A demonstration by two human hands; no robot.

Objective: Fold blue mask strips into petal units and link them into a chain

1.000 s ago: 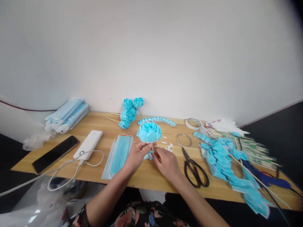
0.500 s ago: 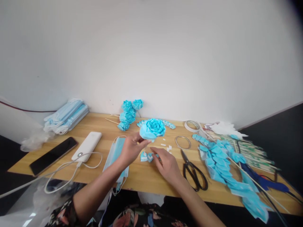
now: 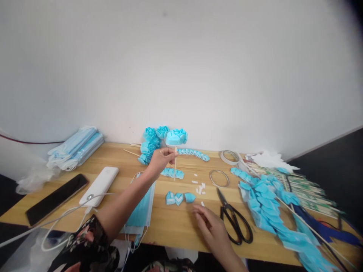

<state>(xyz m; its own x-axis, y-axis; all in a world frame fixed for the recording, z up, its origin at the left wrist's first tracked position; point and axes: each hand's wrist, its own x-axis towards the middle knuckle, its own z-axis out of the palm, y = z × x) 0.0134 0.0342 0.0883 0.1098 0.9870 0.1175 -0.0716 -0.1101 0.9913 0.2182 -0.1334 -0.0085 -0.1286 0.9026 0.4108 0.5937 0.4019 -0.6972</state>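
My left hand [image 3: 161, 161] pinches the thin wooden stick of a blue flower [image 3: 177, 136], made of folded petals, and holds it upright above the table. Low at the right, my right hand [image 3: 211, 228] is loosely bent over the tabletop, fingers a little apart, and I see nothing in it. Just beyond its fingertips lie a single blue folded petal [image 3: 190, 197] and two more folded petals [image 3: 174, 198] with white strips on them. Short rows of petals [image 3: 194, 152] lie farther back. Several white bits [image 3: 201, 187] are scattered near the middle.
Black-handled scissors [image 3: 234, 217], a wire ring [image 3: 219, 178] and a tape roll [image 3: 229, 157] are to the right, beside a pile of blue petals [image 3: 263, 204]. Finished flowers [image 3: 150, 145] stand against the wall. Masks [image 3: 76, 147], a phone [image 3: 56, 199] and a power bank [image 3: 99, 187] lie left.
My left hand has moved away from me with the flower, so its stick now shows. My right hand has drawn back toward me and right, off the folded petals, leaving one apart.
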